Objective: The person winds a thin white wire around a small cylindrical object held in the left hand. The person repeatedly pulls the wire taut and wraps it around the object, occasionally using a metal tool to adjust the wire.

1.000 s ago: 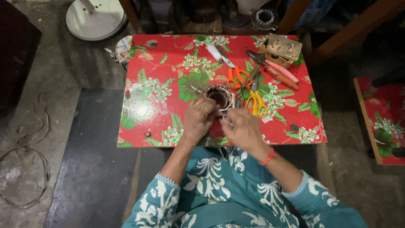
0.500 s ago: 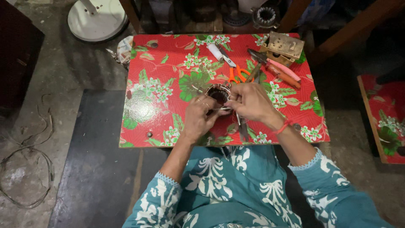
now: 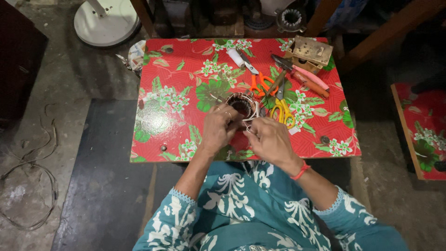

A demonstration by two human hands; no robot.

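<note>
Both hands gripping the motor coil ring point(image 3: 241, 106)
Left hand point(image 3: 218, 128) and right hand point(image 3: 272, 139) clutch it over the floral counter point(image 3: 176, 83), scissors point(image 3: 281, 104) just beside.

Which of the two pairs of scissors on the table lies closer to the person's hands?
The yellow-handled scissors, lying just beyond the right hand. The orange-handled scissors sit farther up the red floral table.

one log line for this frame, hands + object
left hand: on coil ring | right hand: at ring's near edge | surface: floral table | nearby: yellow scissors
</note>
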